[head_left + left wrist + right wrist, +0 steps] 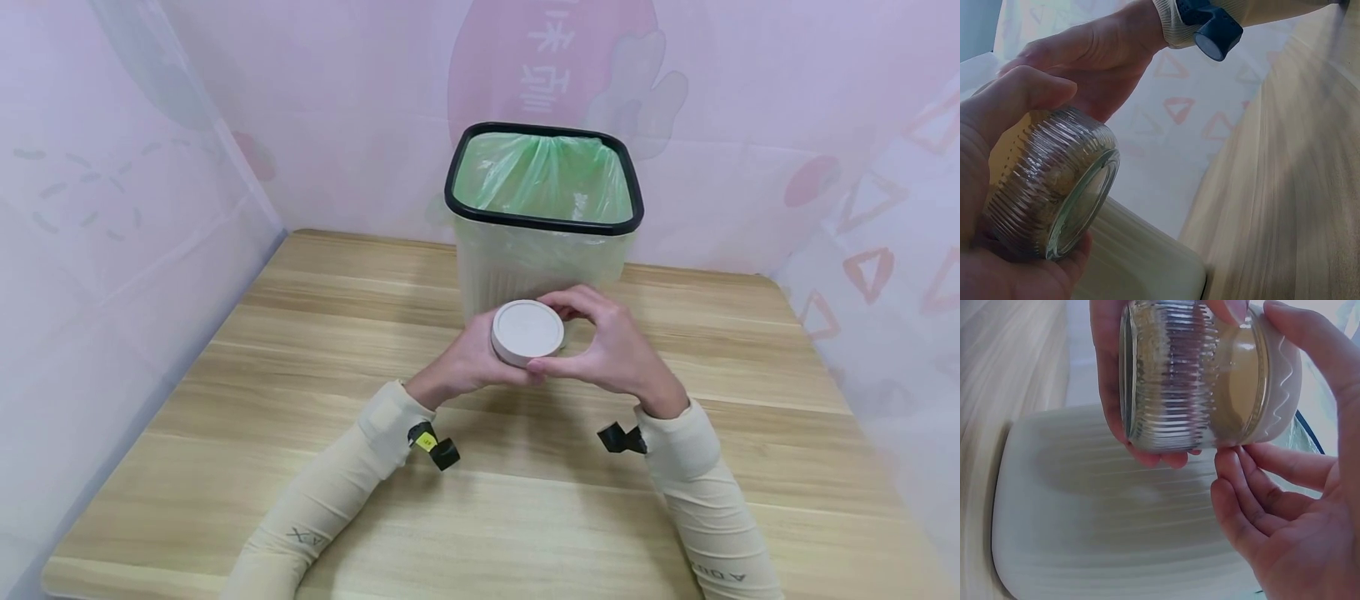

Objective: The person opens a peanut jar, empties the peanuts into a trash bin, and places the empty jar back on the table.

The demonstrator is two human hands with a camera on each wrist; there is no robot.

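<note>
Trash bin [491,271]: one is standing upright.
Green-tinted plastic liner [517,179]: one is lining the bin.
Ribbed glass jar [1175,378]: one is being held in front of the bin.
White lid [528,330]: one is showing in front of the bin.
Bare hands: two, left hand [476,354] and right hand [617,350], are hovering in front of the bin.
Cream sleeves [330,492]: two are reaching toward the bin.
Wood-grain tabletop [247,400]: one is lying under the bin.
Printed walls [360,142]: three are rising around the bin.

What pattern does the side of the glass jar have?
The glass jar has close-set ribs running lengthwise; the right wrist view shows them best.
</note>
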